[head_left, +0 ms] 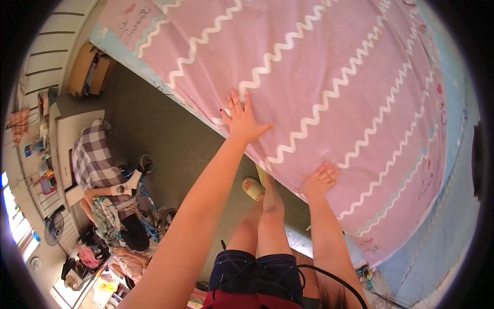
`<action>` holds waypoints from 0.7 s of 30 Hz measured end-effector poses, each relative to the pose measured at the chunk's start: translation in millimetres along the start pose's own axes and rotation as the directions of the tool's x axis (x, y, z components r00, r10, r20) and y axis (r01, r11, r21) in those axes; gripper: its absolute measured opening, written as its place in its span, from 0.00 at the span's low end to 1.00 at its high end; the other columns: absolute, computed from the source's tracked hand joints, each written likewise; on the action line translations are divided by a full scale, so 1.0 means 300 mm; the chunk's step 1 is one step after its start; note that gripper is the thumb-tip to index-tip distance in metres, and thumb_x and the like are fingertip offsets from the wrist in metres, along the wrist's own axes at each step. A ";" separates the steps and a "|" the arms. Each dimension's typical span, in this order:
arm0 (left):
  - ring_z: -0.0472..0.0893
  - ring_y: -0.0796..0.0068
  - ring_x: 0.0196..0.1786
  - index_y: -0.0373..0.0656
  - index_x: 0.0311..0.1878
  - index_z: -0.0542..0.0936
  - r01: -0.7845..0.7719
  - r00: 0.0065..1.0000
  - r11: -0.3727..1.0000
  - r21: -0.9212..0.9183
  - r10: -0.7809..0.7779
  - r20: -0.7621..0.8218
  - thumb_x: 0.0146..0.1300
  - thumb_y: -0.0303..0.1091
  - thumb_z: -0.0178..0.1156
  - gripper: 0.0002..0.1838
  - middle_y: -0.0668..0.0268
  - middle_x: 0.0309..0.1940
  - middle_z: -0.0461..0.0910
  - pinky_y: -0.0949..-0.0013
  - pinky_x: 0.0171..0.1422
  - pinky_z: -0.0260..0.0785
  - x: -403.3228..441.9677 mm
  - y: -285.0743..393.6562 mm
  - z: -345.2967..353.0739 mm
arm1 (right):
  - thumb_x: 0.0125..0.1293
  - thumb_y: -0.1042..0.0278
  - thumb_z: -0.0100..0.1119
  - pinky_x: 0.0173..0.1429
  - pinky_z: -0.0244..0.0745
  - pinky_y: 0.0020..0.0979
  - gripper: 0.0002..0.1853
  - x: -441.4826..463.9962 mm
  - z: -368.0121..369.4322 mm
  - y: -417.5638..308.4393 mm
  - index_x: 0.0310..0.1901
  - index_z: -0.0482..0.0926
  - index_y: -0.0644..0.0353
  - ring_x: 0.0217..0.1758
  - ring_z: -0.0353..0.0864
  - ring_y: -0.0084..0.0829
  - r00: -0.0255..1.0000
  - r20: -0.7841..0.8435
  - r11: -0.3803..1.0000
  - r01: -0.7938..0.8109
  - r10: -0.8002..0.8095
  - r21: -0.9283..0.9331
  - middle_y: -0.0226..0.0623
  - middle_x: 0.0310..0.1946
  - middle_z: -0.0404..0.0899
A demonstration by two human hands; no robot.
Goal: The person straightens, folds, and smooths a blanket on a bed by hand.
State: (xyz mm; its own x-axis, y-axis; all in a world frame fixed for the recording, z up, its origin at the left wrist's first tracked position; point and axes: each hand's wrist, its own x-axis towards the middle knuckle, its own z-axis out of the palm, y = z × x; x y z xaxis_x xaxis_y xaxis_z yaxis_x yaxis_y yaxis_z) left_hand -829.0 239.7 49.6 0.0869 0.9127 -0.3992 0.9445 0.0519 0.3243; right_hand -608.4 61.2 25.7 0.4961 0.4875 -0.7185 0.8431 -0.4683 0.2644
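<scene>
A pink sheet (288,110) with white wavy lines covers the bed, and light blue fabric (123,57) shows along its border. My left hand (244,122) lies on the sheet close to the bed's edge, fingers spread and palm down. Lower and to the right, my right hand (323,178) also rests flat on the sheet, its fingers stretched out and nearer together. Neither hand holds anything. Shallow creases run through the cloth around both hands.
My foot in a yellow slipper (252,188) stands on the dark floor (170,129) beside the bed. At left are a checked cloth (95,154), a standing fan (55,226) and a cardboard box (82,69). Cables (368,278) lie near the bed's lower right corner.
</scene>
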 end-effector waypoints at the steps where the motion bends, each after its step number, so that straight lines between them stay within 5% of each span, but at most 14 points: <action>1: 0.28 0.45 0.76 0.50 0.75 0.38 0.081 0.990 0.995 0.054 -0.087 0.110 0.36 0.62 0.71 0.68 0.44 0.73 0.25 0.33 0.71 0.30 0.041 -0.020 -0.015 | 0.49 0.51 0.67 0.70 0.23 0.65 0.62 -0.001 -0.021 -0.019 0.70 0.29 0.69 0.73 0.18 0.67 1.000 0.006 1.000 0.018 -0.018 0.006 0.67 0.70 0.21; 3: 0.27 0.44 0.75 0.52 0.75 0.36 0.042 0.983 0.996 0.073 -0.054 0.175 0.35 0.64 0.71 0.70 0.44 0.73 0.24 0.31 0.70 0.30 0.053 -0.051 -0.032 | 0.42 0.48 0.73 0.71 0.25 0.63 0.69 0.000 -0.055 -0.020 0.70 0.28 0.69 0.73 0.19 0.66 0.994 0.105 0.994 -0.023 0.034 -0.103 0.67 0.70 0.21; 6: 0.27 0.43 0.75 0.55 0.75 0.34 -0.014 0.963 0.992 0.123 -0.020 0.269 0.34 0.67 0.69 0.71 0.44 0.73 0.24 0.30 0.69 0.31 0.084 -0.080 -0.064 | 0.37 0.43 0.75 0.71 0.27 0.63 0.74 0.108 0.139 0.029 0.70 0.26 0.70 0.74 0.21 0.66 0.999 -0.004 0.994 -0.038 0.038 -0.106 0.67 0.70 0.20; 9: 0.30 0.46 0.76 0.56 0.75 0.38 -0.016 0.934 0.996 0.084 -0.015 0.356 0.36 0.64 0.68 0.67 0.46 0.74 0.26 0.32 0.70 0.34 0.096 -0.113 -0.103 | 0.44 0.33 0.67 0.72 0.31 0.60 0.71 0.086 0.098 0.009 0.70 0.24 0.64 0.74 0.17 0.61 0.975 0.190 0.976 -0.072 0.112 -0.206 0.60 0.71 0.16; 10: 0.30 0.44 0.76 0.55 0.75 0.41 -0.029 0.923 1.000 0.000 0.026 0.383 0.37 0.64 0.67 0.65 0.45 0.73 0.26 0.32 0.70 0.34 0.099 -0.129 -0.115 | 0.39 0.36 0.72 0.73 0.32 0.58 0.74 0.117 0.226 0.067 0.70 0.25 0.67 0.74 0.20 0.62 0.986 -0.166 0.938 -0.081 0.026 -0.338 0.64 0.71 0.20; 12: 0.29 0.41 0.75 0.55 0.75 0.44 -0.030 0.923 0.995 -0.094 0.064 0.380 0.38 0.64 0.67 0.63 0.44 0.73 0.26 0.31 0.70 0.34 0.129 -0.149 -0.134 | 0.34 0.40 0.76 0.74 0.33 0.56 0.77 0.134 0.159 0.043 0.69 0.25 0.71 0.75 0.23 0.63 0.853 -0.506 0.884 -0.133 -0.128 -0.449 0.68 0.70 0.24; 13: 0.34 0.43 0.75 0.54 0.74 0.48 -0.051 0.900 0.984 -0.171 0.120 0.419 0.40 0.63 0.67 0.60 0.44 0.73 0.31 0.37 0.71 0.37 0.141 -0.177 -0.154 | 0.37 0.41 0.75 0.74 0.36 0.56 0.72 0.086 -0.027 0.013 0.70 0.31 0.71 0.75 0.30 0.60 0.996 -0.038 0.859 0.052 -0.083 -0.510 0.66 0.71 0.31; 14: 0.38 0.44 0.76 0.52 0.74 0.52 -0.065 0.873 0.967 -0.245 0.174 0.455 0.43 0.61 0.66 0.56 0.44 0.74 0.36 0.42 0.73 0.41 0.146 -0.219 -0.172 | 0.40 0.43 0.74 0.74 0.38 0.55 0.68 0.053 -0.140 -0.042 0.71 0.36 0.70 0.76 0.38 0.56 0.896 0.443 0.838 0.253 -0.014 -0.484 0.64 0.72 0.38; 15: 0.38 0.44 0.76 0.52 0.74 0.52 -0.052 0.882 0.970 -0.239 0.157 0.444 0.43 0.61 0.66 0.56 0.44 0.74 0.36 0.42 0.73 0.41 0.149 -0.270 -0.174 | 0.40 0.43 0.74 0.74 0.38 0.55 0.68 0.089 -0.151 -0.084 0.71 0.36 0.70 0.76 0.38 0.56 0.898 0.439 0.831 0.268 -0.033 -0.487 0.64 0.72 0.38; 17: 0.57 0.53 0.72 0.49 0.72 0.57 -0.040 0.894 0.763 -0.645 0.315 0.318 0.53 0.55 0.64 0.46 0.46 0.70 0.55 0.56 0.71 0.54 0.203 -0.352 -0.188 | 0.49 0.48 0.69 0.73 0.48 0.50 0.51 0.224 -0.209 -0.141 0.68 0.54 0.67 0.72 0.56 0.49 0.641 0.752 0.736 0.582 -0.155 -0.345 0.57 0.68 0.56; 18: 0.57 0.53 0.72 0.49 0.72 0.57 -0.051 0.900 0.758 -0.650 0.317 0.299 0.53 0.55 0.64 0.46 0.46 0.70 0.55 0.56 0.71 0.54 0.228 -0.383 -0.244 | 0.49 0.48 0.69 0.73 0.48 0.50 0.51 0.205 -0.302 -0.227 0.68 0.54 0.67 0.72 0.56 0.49 0.654 0.740 0.733 0.580 -0.158 -0.357 0.57 0.68 0.56; 20: 0.75 0.66 0.57 0.44 0.69 0.61 0.496 0.842 0.328 -0.804 0.045 0.538 0.59 0.48 0.61 0.37 0.54 0.56 0.75 0.68 0.60 0.66 0.243 -0.473 -0.369 | 0.56 0.59 0.61 0.63 0.66 0.40 0.33 0.062 -0.576 -0.520 0.62 0.66 0.63 0.60 0.70 0.50 0.818 0.322 0.837 0.535 -0.477 -0.117 0.54 0.61 0.67; 21: 0.76 0.71 0.51 0.42 0.67 0.64 0.465 0.877 0.283 -0.839 -0.013 0.481 0.60 0.46 0.60 0.34 0.57 0.51 0.77 0.71 0.56 0.67 0.237 -0.540 -0.396 | 0.56 0.64 0.61 0.63 0.66 0.41 0.30 0.019 -0.638 -0.669 0.60 0.68 0.64 0.61 0.69 0.51 0.752 0.042 0.753 0.656 -0.658 0.059 0.55 0.60 0.67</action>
State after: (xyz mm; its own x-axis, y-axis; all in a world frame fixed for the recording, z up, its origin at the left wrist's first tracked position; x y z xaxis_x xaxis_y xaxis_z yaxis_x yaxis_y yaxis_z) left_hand -1013.4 344.4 70.7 0.2163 0.6044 -0.7668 0.0422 0.7788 0.6258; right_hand -735.0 299.0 91.7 -0.1905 0.6439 -0.7410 0.9478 -0.0761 -0.3098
